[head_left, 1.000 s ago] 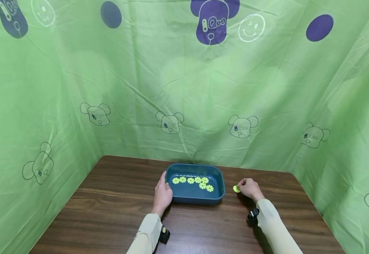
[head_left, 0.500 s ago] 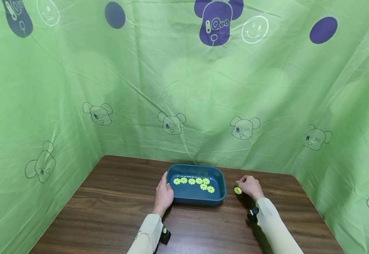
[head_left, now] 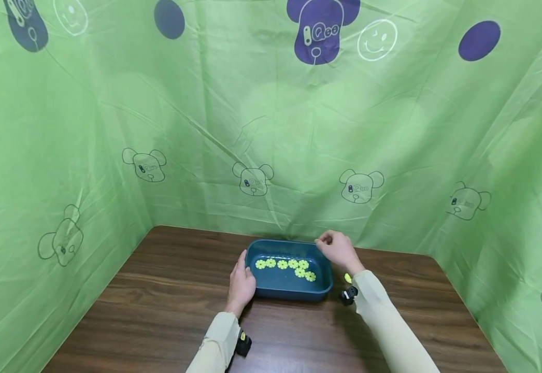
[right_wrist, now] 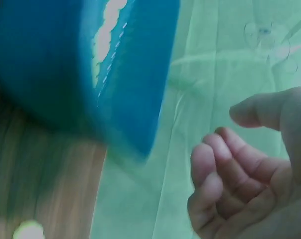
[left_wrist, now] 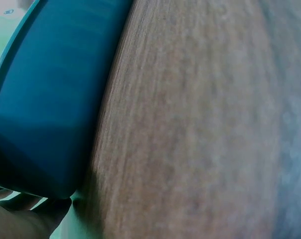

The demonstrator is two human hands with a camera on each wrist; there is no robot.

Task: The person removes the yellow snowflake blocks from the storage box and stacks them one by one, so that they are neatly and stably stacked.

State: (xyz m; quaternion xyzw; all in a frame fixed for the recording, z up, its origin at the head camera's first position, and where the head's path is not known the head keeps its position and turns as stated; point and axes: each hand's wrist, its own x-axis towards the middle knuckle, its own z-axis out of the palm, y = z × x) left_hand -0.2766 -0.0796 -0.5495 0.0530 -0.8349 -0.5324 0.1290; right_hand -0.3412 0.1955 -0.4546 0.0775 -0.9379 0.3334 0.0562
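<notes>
The right grip (head_left: 339, 250) hung empty, narrowly parted, near the blue tub (head_left: 285, 294); the left grip (head_left: 242, 284) lay straight-fingered against its left wall; seven yellow flower-shaped discs (head_left: 282, 264) lay inside; another (head_left: 347, 278) by the right wrist (head_left: 354, 266).

R hand (head_left: 340, 248) off yellow pc (head_left: 347, 278), nr bin (head_left: 289, 294)

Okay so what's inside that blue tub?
Seven yellow flower-shaped pieces lie on the floor of the blue tub. The right hand covers its far right corner, hiding that spot.
</notes>
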